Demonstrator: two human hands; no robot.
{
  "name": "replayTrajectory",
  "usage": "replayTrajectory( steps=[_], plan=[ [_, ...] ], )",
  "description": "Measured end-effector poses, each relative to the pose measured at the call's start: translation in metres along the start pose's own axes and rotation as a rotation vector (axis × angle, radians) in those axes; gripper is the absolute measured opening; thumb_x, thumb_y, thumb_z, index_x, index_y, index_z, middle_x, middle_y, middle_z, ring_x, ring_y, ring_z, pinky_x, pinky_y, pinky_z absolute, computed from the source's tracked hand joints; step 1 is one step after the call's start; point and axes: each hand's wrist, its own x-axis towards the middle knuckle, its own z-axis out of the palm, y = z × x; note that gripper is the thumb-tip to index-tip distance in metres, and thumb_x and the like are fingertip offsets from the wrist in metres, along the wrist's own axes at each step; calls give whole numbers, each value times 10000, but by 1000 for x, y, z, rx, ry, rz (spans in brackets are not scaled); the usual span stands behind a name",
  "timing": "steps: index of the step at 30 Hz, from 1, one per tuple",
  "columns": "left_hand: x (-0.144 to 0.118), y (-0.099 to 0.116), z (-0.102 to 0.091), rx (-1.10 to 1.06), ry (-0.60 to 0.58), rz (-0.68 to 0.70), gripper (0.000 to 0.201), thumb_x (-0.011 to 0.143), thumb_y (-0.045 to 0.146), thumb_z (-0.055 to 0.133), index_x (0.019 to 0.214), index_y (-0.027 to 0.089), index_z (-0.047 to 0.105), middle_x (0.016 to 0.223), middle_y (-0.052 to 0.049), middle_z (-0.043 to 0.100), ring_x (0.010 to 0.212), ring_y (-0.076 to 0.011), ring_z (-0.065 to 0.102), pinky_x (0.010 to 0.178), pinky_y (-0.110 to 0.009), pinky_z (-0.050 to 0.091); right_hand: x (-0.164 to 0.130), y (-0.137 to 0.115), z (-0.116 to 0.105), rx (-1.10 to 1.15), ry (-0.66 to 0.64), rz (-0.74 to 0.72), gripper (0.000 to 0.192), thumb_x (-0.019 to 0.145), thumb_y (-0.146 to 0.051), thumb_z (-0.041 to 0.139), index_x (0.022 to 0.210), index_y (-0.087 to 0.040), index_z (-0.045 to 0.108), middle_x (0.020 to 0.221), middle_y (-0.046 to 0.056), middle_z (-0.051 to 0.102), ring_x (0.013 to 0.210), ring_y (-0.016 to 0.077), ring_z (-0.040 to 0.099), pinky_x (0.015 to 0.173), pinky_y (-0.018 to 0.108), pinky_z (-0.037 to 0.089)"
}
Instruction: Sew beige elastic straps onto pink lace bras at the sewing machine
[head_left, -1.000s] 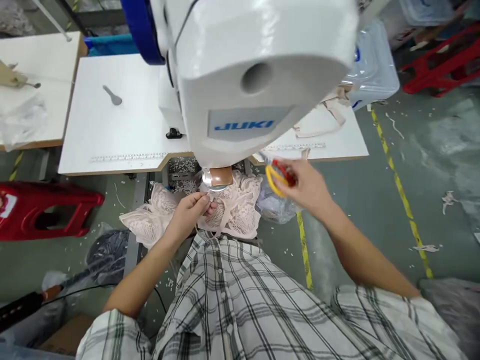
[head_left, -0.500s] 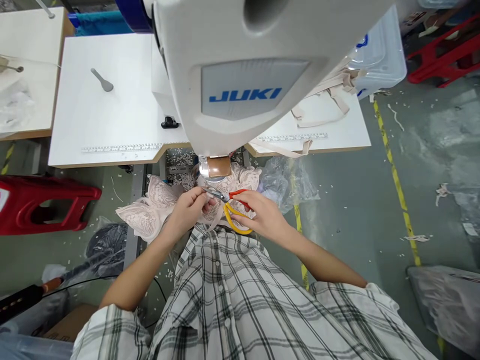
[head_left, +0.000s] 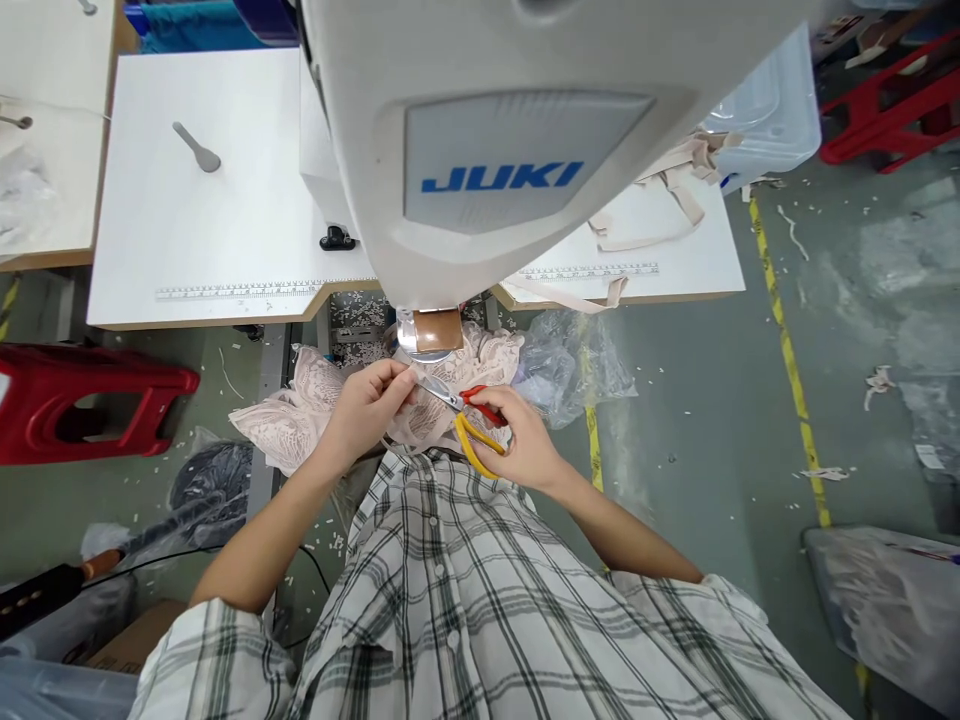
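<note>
Pale pink lace bras lie bunched below the sewing machine head, their cups spread to the left and under my hands. My left hand is closed, thumb and forefinger pinching a pale edge of the lace bra; the exact bit is mostly hidden by the fingers. In my right hand are scissors with one red and one yellow handle. Their metal blades point left, with the tips right by my left fingertips. A thin pale strap hangs beneath the blades.
Above my hands looms the white JUKI sewing machine. White table sections carry a printed ruler, a grey lever and beige strips. Clear plastic bags lie right of the bras. A red stool stands left.
My left hand has turned, its fingers now closed together higher up. The scissors have shifted slightly right and down, with their tips still by the left fingertips. The view has moved a little.
</note>
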Motion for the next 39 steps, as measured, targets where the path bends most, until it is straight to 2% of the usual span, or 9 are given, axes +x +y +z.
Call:
replayTrajectory(
  steps=[9,19,22,24,28,31,34,37,39],
  plan=[
    [2,-5,-8,45,28,8,304,954,448,560,827,193,666,738,-22,670,632,-136,585,597,-251,473,17,-1,14,110,-13,91,405,795,-336,740,1185,-280,649,1176,76,704,991,234,684,810,382,563],
    [3,-7,-10,8,92,8,280,952,416,576,825,190,681,772,-21,683,696,-135,611,662,-243,509,2,2,9,111,28,233,352,830,-339,732,1178,-285,731,1008,43,741,711,144,627,676,301,531],
    [4,-11,-16,88,169,74,223,942,361,584,878,193,715,829,-34,728,775,-154,658,710,-251,519,-4,10,-3,108,10,295,331,813,-352,731,1129,-254,746,872,39,725,632,135,571,600,286,501],
    [4,-15,-21,272,234,157,213,935,331,576,893,190,729,821,-36,736,767,-155,658,691,-245,500,-1,18,-19,46,-15,316,327,811,-370,720,1112,-246,749,846,44,721,622,144,572,568,283,487],
    [4,-18,-30,627,315,293,257,925,292,546,1079,181,719,812,-34,739,704,-143,639,658,-241,476,40,45,-63,-291,74,309,367,853,-449,662,1146,-238,731,928,68,734,684,185,623,610,313,481],
    [6,-11,-37,638,208,288,260,934,288,520,1063,192,724,878,-44,768,757,-155,690,700,-249,513,96,71,-96,-511,216,273,393,875,-422,622,1186,-193,699,1047,117,728,858,251,655,734,368,492],
    [9,-3,-49,508,3,182,306,974,324,469,1131,202,701,999,-58,783,830,-172,735,744,-267,561,138,81,-116,-635,230,166,405,896,-339,577,1222,-123,679,1210,195,679,1096,318,620,926,448,473],
    [12,-1,-64,538,-101,157,342,978,322,482,1266,210,628,1122,-75,766,958,-204,741,801,-302,574,135,61,-109,-540,345,50,403,925,-328,557,1247,-106,652,1292,203,634,1214,311,577,1034,472,443],
    [14,-5,-68,726,-43,217,294,974,312,504,1198,196,654,1057,-90,768,987,-244,726,830,-356,561,108,35,-90,-264,294,38,354,930,-386,589,1187,-153,661,1180,143,682,1046,250,651,920,417,524]
  ],
)
